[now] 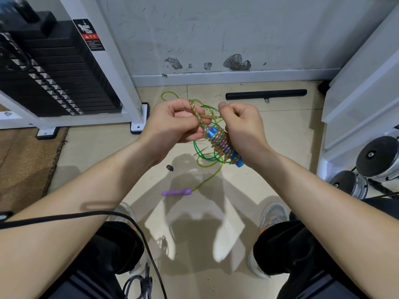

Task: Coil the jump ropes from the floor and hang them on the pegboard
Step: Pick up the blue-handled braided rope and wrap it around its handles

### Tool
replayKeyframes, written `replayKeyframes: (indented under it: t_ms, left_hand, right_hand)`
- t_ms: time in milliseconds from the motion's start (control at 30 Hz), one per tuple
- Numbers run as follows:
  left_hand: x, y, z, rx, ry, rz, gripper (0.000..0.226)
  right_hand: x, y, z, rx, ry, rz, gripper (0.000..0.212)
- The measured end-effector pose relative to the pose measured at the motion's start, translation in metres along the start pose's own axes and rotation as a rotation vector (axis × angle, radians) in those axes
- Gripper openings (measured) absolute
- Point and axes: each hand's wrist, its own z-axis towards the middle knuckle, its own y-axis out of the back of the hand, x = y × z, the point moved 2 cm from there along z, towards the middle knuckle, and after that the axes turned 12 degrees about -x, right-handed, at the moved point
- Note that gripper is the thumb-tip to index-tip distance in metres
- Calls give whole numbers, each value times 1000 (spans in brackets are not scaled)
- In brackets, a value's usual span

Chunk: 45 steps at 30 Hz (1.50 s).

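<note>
Centrally — wound rope [222,145]: coiled around blue handles, held above the floor [103,152].
Left hand [172,124]: clenched on its loops.
Right hand [244,124]: its strand pinched.
Green rope [207,158] — left lying below.
</note>
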Motion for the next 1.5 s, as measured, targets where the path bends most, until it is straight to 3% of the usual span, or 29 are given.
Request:
replayKeyframes:
  t_ms: [200, 367, 700, 867, 1000, 1167, 1367, 1433, 1500]
  left_hand:
    - [-2, 1, -2, 27, -94, 106, 20]
    - [-7, 1, -5, 13, -152, 192, 23]
    - [-1, 1, -5, -85, -204, 186, 37]
    - [-1, 1, -5, -197, -228, 233, 31]
    - [-8, 4, -2, -197, -252, 297, 32]
    - [-23, 13, 0, -70, -159, 366, 31]
    - [-33, 32, 4, 126, 217, 184, 35]
    - [-36, 39, 7, 145, 246, 192, 32]
    - [-38, 42, 8, 159, 213, 254, 29]
  right_hand:
    - [5, 2, -4, -5, 40, -21, 50]
    - [6, -4, -8, 106, 53, 10, 26]
    - [8, -3, -7, 166, 99, 45, 27]
    - [9, -1, -8, 111, 135, -110, 38]
    - [11, 0, -8, 159, 164, -194, 49]
    - [10, -2, -8, 227, 211, -246, 54]
    - [11, -6, -10, 363, 343, -270, 42]
    - [9, -8, -13, 414, 400, -289, 31]
    - [4, -12, -14, 399, 481, -390, 35]
